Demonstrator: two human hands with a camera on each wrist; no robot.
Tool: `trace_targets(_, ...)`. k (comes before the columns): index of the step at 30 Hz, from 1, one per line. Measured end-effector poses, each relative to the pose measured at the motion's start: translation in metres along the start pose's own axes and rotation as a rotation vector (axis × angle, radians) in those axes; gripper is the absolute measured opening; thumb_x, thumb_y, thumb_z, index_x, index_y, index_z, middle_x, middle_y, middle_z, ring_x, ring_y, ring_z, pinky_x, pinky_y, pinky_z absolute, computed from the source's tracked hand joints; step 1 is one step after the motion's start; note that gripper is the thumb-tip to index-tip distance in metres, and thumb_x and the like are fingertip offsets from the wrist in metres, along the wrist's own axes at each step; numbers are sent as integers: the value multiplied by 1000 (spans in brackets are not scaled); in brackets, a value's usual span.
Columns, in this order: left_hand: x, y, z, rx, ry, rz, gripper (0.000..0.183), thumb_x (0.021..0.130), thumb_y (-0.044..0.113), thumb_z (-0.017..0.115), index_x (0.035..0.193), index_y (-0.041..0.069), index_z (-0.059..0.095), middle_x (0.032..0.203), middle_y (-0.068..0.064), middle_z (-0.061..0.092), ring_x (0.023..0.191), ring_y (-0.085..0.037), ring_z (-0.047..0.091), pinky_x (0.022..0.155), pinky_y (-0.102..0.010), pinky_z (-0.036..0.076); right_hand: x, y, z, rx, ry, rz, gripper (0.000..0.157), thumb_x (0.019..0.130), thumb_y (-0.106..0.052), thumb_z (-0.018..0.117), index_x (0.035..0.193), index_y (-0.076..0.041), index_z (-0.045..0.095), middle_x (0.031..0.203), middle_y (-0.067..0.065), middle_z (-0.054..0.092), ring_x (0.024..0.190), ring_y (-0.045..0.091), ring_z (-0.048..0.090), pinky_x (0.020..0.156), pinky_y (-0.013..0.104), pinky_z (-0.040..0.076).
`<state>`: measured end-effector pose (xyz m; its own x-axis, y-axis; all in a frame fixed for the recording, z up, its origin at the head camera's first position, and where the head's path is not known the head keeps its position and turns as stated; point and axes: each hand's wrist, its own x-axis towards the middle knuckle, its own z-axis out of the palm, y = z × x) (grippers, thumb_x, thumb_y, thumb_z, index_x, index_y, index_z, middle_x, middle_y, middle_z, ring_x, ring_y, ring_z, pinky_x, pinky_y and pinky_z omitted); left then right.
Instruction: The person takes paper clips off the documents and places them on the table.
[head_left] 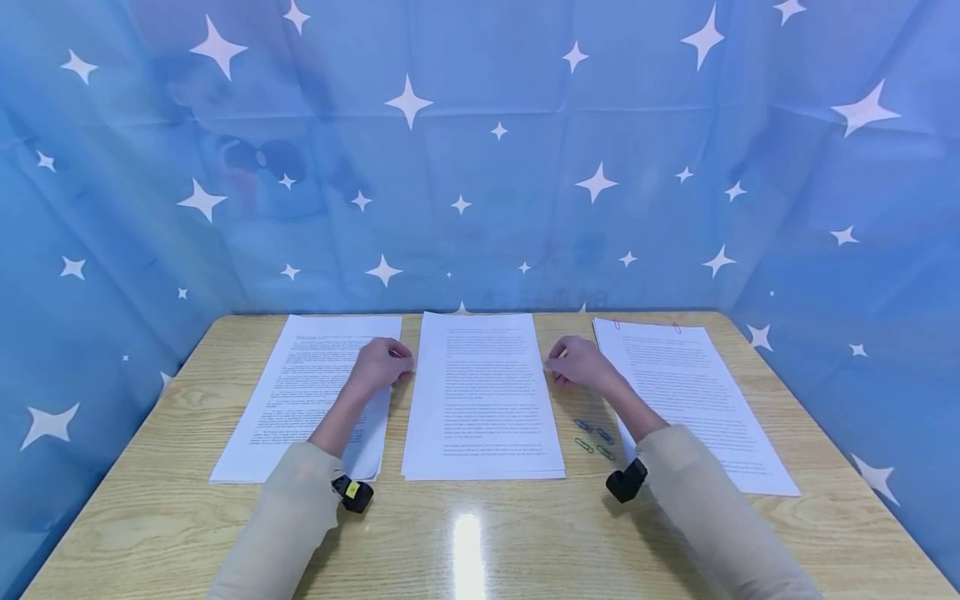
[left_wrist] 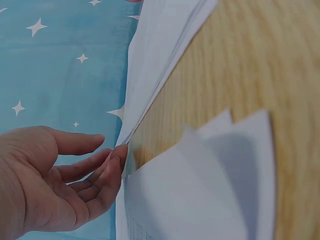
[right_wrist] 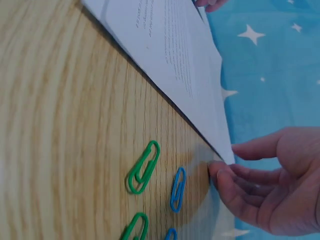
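Middle stack (head_left: 487,400): thin white paper, rectangular, matt, closely printed, lower edges slightly offset; flat on the bench (head_left: 150,500), a hand at each long edge.

Left hand (head_left: 381,364): at the middle stack's left edge; fingertips (left_wrist: 120,154) against the paper, thumb standing apart. Grip released, fingers softly bent.

Right hand (head_left: 583,365): at the middle stack's right edge, thumb and fingertips close to the paper's margin. Whether its grip pinches the sheets cannot be told.

Left stack (head_left: 300,392): loose printed sheets, left of the middle stack; near right corners uneven and curling up.

Right stack (head_left: 697,400): printed sheets, slanted, right of the middle stack; two red clips (head_left: 677,328), looped, on its far edge.

Blue clips (right_wrist: 178,190), two, and green clips (right_wrist: 144,167), two: smooth, elongated loops, lying loose just right of the middle stack.

Sleeves (head_left: 277,525): pale, soft cloth, nearer than the middle stack, each with a small black block (head_left: 626,481) at the cuff.

Bench: pale wood grain, far corners rounded, a glossy streak of light nearer than the middle stack.

Curtain (head_left: 480,158): blue cloth, creased, white four-pointed stars; beyond the middle stack.
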<state>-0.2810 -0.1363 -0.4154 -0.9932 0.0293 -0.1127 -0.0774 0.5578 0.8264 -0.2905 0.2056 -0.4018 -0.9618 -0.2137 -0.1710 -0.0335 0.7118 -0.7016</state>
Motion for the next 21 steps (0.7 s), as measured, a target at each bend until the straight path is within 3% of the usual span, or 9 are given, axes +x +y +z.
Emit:
trace_targets(10, -6, 6, 4, -35, 14, 40, 20, 97, 8, 63, 111, -5, 66, 96, -17, 69, 87, -31, 69, 69, -29, 51, -6, 9, -11, -8, 8, -76, 26, 103, -14, 56, 117, 8, 59, 95, 21, 70, 83, 31, 69, 73, 39, 56)
trace_targets(21, -16, 21, 23, -77, -6, 74, 19, 96, 8, 64, 111, -3, 67, 98, -14, 69, 88, -25, 69, 74, -30, 53, -16, 26, -28, -120, 105, -242, 26, 102, -15, 57, 117, 6, 64, 103, 17, 67, 96, 33, 65, 80, 44, 52)
